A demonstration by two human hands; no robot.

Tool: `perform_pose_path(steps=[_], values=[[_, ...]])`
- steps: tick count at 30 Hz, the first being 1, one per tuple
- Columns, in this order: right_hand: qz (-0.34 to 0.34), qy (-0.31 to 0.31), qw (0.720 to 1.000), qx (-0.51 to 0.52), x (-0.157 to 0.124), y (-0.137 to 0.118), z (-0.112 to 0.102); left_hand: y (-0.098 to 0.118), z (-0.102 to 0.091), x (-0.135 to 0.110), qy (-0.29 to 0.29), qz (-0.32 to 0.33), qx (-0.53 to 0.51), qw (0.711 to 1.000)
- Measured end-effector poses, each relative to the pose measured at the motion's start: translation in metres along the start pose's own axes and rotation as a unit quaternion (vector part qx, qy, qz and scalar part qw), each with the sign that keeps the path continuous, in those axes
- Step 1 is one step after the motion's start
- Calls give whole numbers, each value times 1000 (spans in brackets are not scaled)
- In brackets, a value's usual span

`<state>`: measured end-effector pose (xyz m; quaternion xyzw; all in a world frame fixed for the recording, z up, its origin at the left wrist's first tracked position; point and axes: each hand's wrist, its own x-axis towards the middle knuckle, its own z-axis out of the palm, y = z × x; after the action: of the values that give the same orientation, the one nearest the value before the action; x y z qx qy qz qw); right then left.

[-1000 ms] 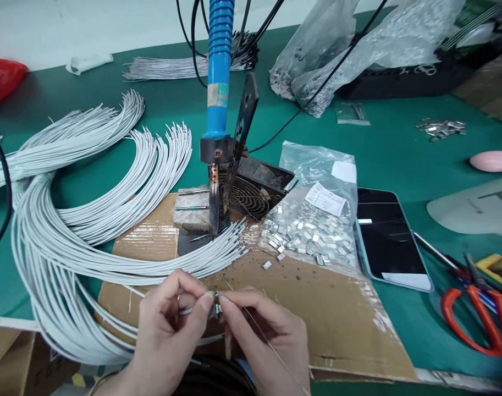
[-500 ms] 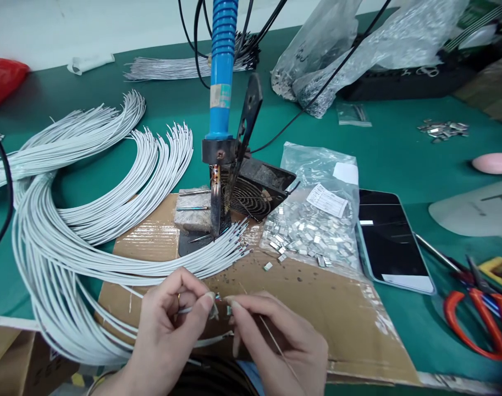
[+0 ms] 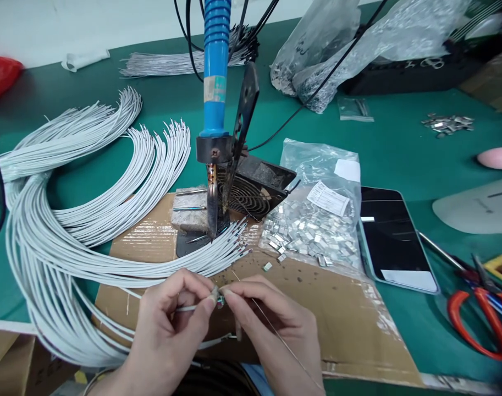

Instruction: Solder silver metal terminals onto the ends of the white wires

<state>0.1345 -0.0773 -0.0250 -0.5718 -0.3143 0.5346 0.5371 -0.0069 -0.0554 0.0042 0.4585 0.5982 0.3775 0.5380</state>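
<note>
Firstly, the operator should leave slack in the white cable bundle [image 3: 110, 261] at left, so that nothing tugs on the cable [image 3: 186, 308] pinched near its end by the left hand [image 3: 168, 335]. That hand is best kept still as the fixed side. The small metal connector [image 3: 220, 301] sits between both hands' fingertips, partly hidden. The right hand [image 3: 275, 324], thumb and forefinger pressed together there, also retains a thin wire [image 3: 273, 330], which should not snag the connector
</note>
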Motion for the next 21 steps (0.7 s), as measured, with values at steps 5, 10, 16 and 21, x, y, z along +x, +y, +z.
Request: perform_pose_path(steps=[5, 10, 16, 21], values=[[-2, -1, 1000, -6, 2, -1, -1, 2, 2, 2, 8, -1, 6, 1000], [-18, 2, 1000, -12, 4, 1, -1, 5, 4, 2, 27, -19, 22, 999], [-33, 12, 999, -21, 3, 3, 0, 2, 4, 5, 18, 6, 13, 1000], [-51, 14, 998, -34, 4, 4, 0, 1, 5, 5, 36, -5, 24, 999]])
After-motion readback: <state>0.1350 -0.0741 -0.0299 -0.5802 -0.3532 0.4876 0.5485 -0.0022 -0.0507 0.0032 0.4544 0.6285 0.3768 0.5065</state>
